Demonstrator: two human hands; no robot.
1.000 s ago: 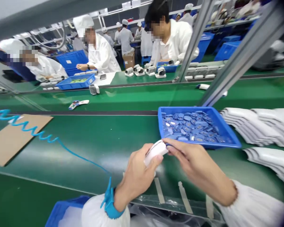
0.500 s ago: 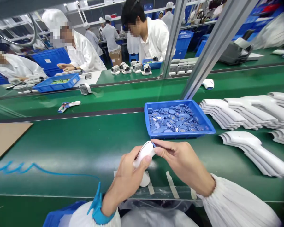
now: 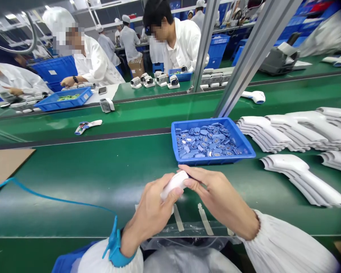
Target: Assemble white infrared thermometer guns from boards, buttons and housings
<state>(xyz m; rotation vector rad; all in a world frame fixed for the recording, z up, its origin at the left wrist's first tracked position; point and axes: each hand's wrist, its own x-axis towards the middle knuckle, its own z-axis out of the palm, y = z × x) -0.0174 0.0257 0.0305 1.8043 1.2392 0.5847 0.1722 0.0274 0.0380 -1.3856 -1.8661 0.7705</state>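
Note:
My left hand [image 3: 152,201] is wrapped round a white plastic housing [image 3: 174,185], held tilted above the green bench. The fingers and thumb of my right hand [image 3: 213,189] press on the far end of the same housing. My right fingers cover that end, so whether a small part sits there is hidden. Just beyond both hands stands a blue tray [image 3: 174,149] heaped with small blue plastic pieces [image 3: 207,140]. A blue wrist strap [image 3: 121,256] with a cord is on my left wrist.
Stacked white shells [image 3: 298,170] lie to the right. Tape strips [image 3: 205,220] stick to the near bench edge. A brown board [image 3: 5,167] is at left. Beyond, a green conveyor [image 3: 147,112] carries white devices, a metal post [image 3: 250,57] slants up, and co-workers [image 3: 99,57] sit opposite.
The blue piece seen at the housing's end is now covered by my right fingers, and the housing has turned slightly. Devices on the far conveyor have shifted right.

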